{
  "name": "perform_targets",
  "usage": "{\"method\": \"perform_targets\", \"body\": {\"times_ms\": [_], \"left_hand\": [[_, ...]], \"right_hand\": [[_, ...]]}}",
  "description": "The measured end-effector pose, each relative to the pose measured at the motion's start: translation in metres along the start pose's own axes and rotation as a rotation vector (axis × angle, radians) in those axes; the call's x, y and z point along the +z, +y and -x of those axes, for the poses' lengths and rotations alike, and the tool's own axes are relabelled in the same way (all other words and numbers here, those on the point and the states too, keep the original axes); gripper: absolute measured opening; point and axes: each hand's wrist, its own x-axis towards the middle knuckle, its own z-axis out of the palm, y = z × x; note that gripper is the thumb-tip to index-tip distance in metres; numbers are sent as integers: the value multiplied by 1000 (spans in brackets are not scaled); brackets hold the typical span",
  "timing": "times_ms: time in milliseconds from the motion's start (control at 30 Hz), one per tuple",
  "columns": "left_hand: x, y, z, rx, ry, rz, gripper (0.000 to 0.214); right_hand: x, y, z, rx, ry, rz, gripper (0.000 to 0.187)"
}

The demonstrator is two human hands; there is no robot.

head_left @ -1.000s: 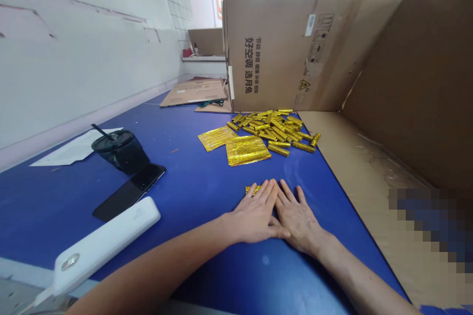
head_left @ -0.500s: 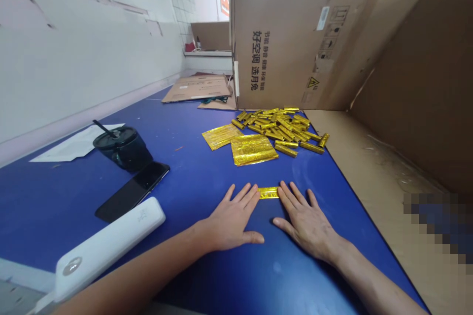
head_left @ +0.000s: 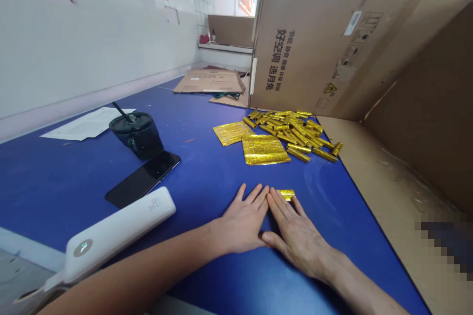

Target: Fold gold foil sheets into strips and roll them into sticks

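Observation:
Both palms face down on the blue tabletop, fingertips close together. My left hand (head_left: pixel 246 221) lies flat with its fingers stretched out, pressing near the left part of a gold foil strip that is mostly covered. My right hand (head_left: pixel 295 234) also has its fingers extended, laid over the middle of the gold foil strip (head_left: pixel 287 194); only the strip's right end shows past the fingers. Beyond the hands lie two flat gold foil sheets, a nearer one (head_left: pixel 265 150) and a farther one (head_left: pixel 231 133). A heap of gold foil tubes (head_left: pixel 295 130) sits behind them to the right.
On the left are a white elongated device (head_left: pixel 121 229), a black phone (head_left: pixel 144 179), a dark cup with a straw (head_left: pixel 136 135) and white paper (head_left: pixel 86 124). A large cardboard box (head_left: pixel 306 49) stands at the back right. Flattened cardboard (head_left: pixel 210 81) lies behind.
My right hand has slid left along the foil strip until its fingertips meet my left hand's. The strip's right end is now uncovered. The whole view has shifted slightly.

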Motion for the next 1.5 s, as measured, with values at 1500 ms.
{"method": "perform_targets", "body": {"times_ms": [1500], "left_hand": [[-12, -7, -37, -32, 267, -109, 14]], "right_hand": [[11, 63, -4, 38, 419, -275, 21]]}}
